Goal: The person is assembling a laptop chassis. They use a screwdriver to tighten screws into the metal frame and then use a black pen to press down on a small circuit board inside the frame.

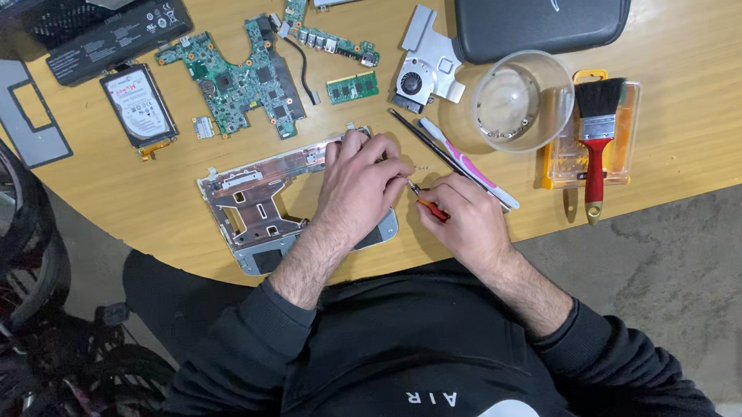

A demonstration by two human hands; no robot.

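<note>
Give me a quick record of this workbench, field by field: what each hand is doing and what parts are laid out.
Left hand: pressed on the silver laptop frame
Right hand: holds a small orange-handled screwdriver
Surface: wooden table
Behind the frame: green motherboard, hard drive, cooling fan
Right side: clear bowl, red-handled brush

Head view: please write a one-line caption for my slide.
Left hand steadies a laptop frame while right hand holds an orange screwdriver.
</note>
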